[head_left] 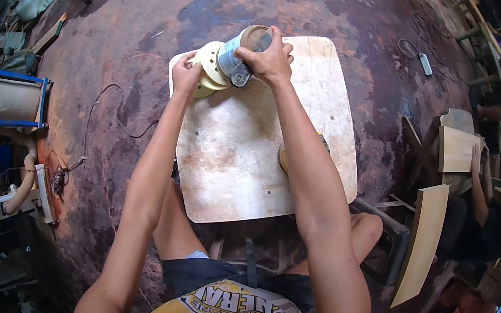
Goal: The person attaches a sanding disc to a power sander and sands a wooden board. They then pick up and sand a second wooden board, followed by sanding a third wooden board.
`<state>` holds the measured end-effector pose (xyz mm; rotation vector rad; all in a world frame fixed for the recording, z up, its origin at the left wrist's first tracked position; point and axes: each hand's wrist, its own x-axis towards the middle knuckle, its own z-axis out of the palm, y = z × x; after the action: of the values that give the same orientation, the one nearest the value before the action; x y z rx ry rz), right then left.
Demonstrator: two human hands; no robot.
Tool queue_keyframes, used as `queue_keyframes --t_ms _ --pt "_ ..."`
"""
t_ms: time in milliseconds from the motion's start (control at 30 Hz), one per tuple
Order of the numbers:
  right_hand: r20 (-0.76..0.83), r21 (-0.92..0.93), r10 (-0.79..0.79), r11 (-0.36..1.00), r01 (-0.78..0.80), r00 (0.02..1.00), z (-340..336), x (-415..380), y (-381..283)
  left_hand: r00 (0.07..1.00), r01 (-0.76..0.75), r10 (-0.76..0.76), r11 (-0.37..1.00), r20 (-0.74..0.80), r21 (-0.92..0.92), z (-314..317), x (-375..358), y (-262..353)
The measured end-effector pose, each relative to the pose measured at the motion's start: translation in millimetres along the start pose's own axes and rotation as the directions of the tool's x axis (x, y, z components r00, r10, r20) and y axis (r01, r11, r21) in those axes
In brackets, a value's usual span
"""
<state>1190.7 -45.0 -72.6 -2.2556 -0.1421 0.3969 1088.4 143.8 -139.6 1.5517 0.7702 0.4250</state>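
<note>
Head view: locate cylindrical piece [228, 57], blue along the side, tilted within the right-hand grip. Find upper disc [210, 56], pale yellow and perforated, against the left end of the cylinder, between both grips. Note dark rounded part [240, 78] on the near side, just below the right thumb.

Progress: judge upper disc and cylindrical piece as brought together. Cannot tell whether fastened or merely held in contact. Note lower disc [207, 89] partly covered by the upper one, just right of the left-hand grip; judge as separate.

Grip state: see right hand [270, 61] curled around the cylinder, thumb along the side. See left hand [186, 73] pinching the disc edge between thumb and fingers.

Surroundings: find pale board [232, 148] below both grips, across the lap. Find yellow-rimmed round item [283, 159] nearer the body than the right-hand grip, partly hidden by the forearm. Note cable [119, 107] on the floor, left of and nearer than the left grip. Note another person's hands [477, 158] on wooden panel [455, 150], well apart, beyond the right forearm.
</note>
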Motion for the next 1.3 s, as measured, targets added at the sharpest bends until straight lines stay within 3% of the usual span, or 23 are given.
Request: queue_keyframes --t_ms 33,67,100,133,300,367,500,567,633,700,833,900,933,1033,1067,1167,1300 --pt "0.015 0.005 -0.003 1.0 0.003 1.0 -0.1 -0.2 -0.5 1.0 0.002 -0.002 1.0 0.001 0.001 2.2 -1.8 2.7" --pt "0.018 0.006 -0.001 1.0 0.001 1.0 -0.7 0.4 -0.9 0.96 -0.256 0.278 0.921 -0.037 0.292 3.0 -3.2 5.5" --pt "0.016 -0.006 -0.004 1.0 0.004 1.0 0.1 3.5 -0.3 0.844 -0.449 0.536 0.697 0.01 0.559 3.9 -6.4 12.8" --pt "0.015 -0.018 -0.008 1.0 0.008 1.0 1.4 4.5 -0.5 0.813 -0.474 0.581 0.631 0.03 0.615 5.6 -9.4 20.1" --pt "0.049 -0.027 0.011 1.0 -0.01 0.999 -3.0 1.9 -7.1 0.808 -0.421 0.586 0.505 0.059 0.753 -15.6 9.1 43.6" --pt "0.064 -0.022 0.017 1.0 -0.016 0.998 -5.3 -1.4 -7.6 0.86 -0.339 0.51 0.558 0.01 0.758 -48.1 36.1 46.4" --pt "0.062 -0.024 0.002 1.0 0.0 0.998 -5.6 -1.9 -9.5 0.906 -0.348 0.422 0.699 0.032 0.625 -98.1 55.7 51.1" --pt "0.068 -0.027 -0.007 1.0 0.008 0.998 -2.2 0.1 -10.5 0.986 -0.165 0.121 0.807 0.114 0.568 -104.7 53.1 30.1" --pt "0.041 -0.07 0.002 0.998 0.0 0.999 2.4 6.2 -12.3 0.998 -0.005 -0.033 0.759 0.047 0.651 -80.4 15.6 37.3" --pt "0.046 -0.087 0.0 0.996 0.004 0.999 3.3 3.9 -18.0 0.969 -0.215 0.22 0.527 0.112 0.822 -72.3 20.4 15.3" --pt "0.064 -0.207 -0.053 0.976 0.065 0.997 8.0 -7.8 -29.0 0.986 -0.118 0.163 0.564 0.029 0.817 -60.2 17.5 20.3" --pt "0.08 -0.263 -0.075 0.96 0.093 0.994 8.6 -9.1 -34.5 0.978 -0.108 0.201 0.273 0.053 0.956 -49.6 16.6 23.1" --pt "0.087 -0.301 -0.101 0.946 0.123 0.991 10.4 -9.6 -37.7 0.992 -0.084 0.114 0.34 0.048 0.937 -48.3 13.9 31.4" --pt "0.111 -0.347 -0.172 0.916 0.2 0.979 16.8 -5.4 -43.6 0.979 -0.149 0.186 0.384 0.081 0.911 -51.9 32.1 23.6" --pt "0.117 -0.352 -0.196 0.908 0.225 0.974 15.9 -2.8 -42.1 0.993 -0.091 0.108 0.428 0.049 0.899 -51.6 36.6 22.3" --pt "0.209 -0.349 -0.238 0.888 0.3 0.949 5.5 6.4 -42.3 0.993 -0.057 0.114 0.4 0.012 0.915 -55.1 52.2 11.1" --pt "0.266 -0.462 -0.428 0.73 0.504 0.864 -3.2 -7.2 -64.8 0.992 -0.108 0.107 0.495 0.063 0.862 -56.8 47.9 4.6"
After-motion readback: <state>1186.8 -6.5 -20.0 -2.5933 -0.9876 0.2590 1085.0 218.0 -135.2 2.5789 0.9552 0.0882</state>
